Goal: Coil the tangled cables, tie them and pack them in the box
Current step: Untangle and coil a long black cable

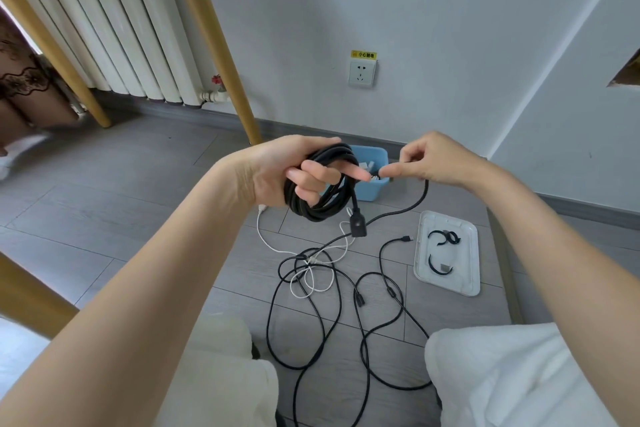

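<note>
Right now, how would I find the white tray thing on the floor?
Start at the wall socket and look down past the blue box to the grey floor. Right of the tangled cables lies a flat white tray. Only it holds two curved black ties.

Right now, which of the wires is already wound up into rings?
The thick black cable held up in the left hand is looped into a coil. The white cable and thinner black cables lie loose and tangled on the floor.
</note>
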